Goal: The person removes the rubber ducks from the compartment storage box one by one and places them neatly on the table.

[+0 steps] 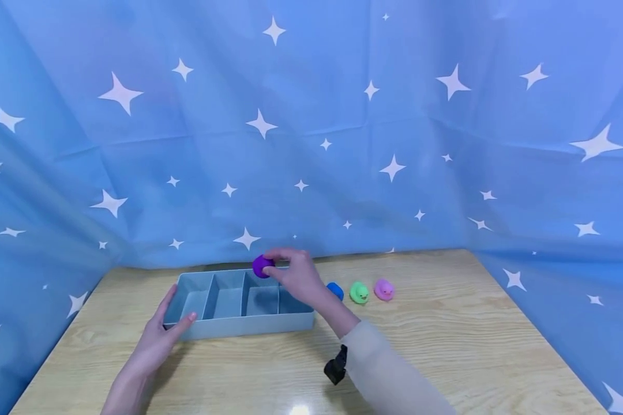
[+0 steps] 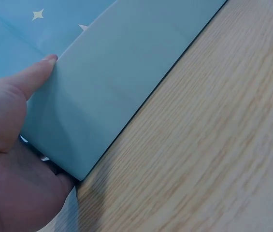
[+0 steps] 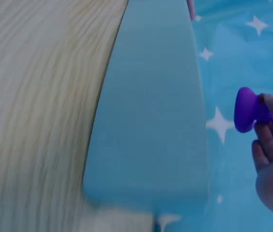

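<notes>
A light blue-grey box point(image 1: 244, 327) with several compartments in a row stands on the table. My left hand point(image 1: 156, 334) grips its left end. In the left wrist view the thumb point(image 2: 42, 75) lies at the top edge of the box wall point(image 2: 112, 87), and the other fingers are at the end, partly hidden by the box. My right hand point(image 1: 298, 276) pinches a purple toy duck point(image 1: 262, 266) between thumb and fingers, above the third compartment from the left. The right wrist view shows the rounded base of the purple duck point(image 3: 245, 110); its face is hidden.
Right of the box, a blue toy point(image 1: 335, 290), partly covered by my right wrist, a green toy duck point(image 1: 359, 293) and a pink toy duck point(image 1: 384, 289) stand in a row on the wooden table point(image 1: 446, 346). A blue curtain with white stars point(image 1: 311, 115) hangs behind.
</notes>
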{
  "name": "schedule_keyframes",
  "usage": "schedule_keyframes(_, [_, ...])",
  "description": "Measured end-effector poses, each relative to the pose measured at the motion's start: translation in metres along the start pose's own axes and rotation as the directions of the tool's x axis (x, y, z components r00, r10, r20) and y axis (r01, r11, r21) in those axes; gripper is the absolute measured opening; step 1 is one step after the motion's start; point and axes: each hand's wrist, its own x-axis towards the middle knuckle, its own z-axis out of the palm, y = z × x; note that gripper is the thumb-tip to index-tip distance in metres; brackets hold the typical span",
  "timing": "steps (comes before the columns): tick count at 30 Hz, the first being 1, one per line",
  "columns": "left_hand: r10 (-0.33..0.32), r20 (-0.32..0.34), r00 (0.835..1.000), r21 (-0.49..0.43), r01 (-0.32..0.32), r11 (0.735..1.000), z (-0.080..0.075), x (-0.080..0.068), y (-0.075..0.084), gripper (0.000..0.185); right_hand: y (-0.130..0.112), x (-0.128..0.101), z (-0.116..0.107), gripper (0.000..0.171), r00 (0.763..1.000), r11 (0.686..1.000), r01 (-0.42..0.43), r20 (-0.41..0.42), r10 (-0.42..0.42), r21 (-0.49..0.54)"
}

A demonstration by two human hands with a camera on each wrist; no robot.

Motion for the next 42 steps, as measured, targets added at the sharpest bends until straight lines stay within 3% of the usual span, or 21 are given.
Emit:
schedule_keyframes(12, [0.011, 0.001, 1.000, 0.036, -0.011, 0.999, -0.003, -0.003, -0.003, 0.099, 0.034, -0.030, -0.058, 0.025, 0.980, 0.986, 0.127, -0.139, -0.141, -0.105])
schedule_keyframes(23, [-0.010, 0.015, 1.000, 0.035, 0.009, 0.999, -0.002, -0.001, -0.001, 0.099, 0.053, -0.057, -0.112, 0.027, 0.983, 0.982, 0.016, -0.178, -0.050, -0.188])
schedule_keyframes(33, [-0.032, 0.014, 0.999, 0.024, 0.031, 0.999, 0.002, -0.002, 0.000, 0.100, 0.089, -0.083, -0.168, 0.028, 0.962, 0.960, -0.071, -0.272, -0.006, -0.270])
schedule_keyframes(42, [-0.059, 0.018, 0.998, 0.031, 0.058, 0.998, 0.000, 0.000, 0.001, 0.101, 0.120, -0.101, -0.193, 0.026, 0.951, 0.946, -0.137, -0.306, 0.042, -0.295])
